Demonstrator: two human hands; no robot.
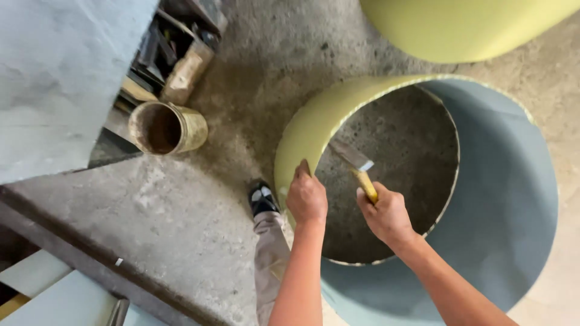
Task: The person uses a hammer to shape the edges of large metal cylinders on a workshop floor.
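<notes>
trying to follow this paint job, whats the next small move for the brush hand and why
Probably lower the brush until its bristles meet the inside wall of the cylinder. The right hand holds it by the yellow handle with the bristles apart from the wall, over the open middle, while the left hand grips the rim to steady it.

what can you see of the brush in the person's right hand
The brush is a flat paintbrush with a yellow handle, a pale metal ferrule and dark, greyish bristles. The right hand grips the handle, and the bristles point up and to the left, inside the open-ended cylinder, which is yellow-green outside and grey-blue inside. Whether the bristles touch the wall cannot be told. The left hand rests on the cylinder's rim nearby.
</notes>
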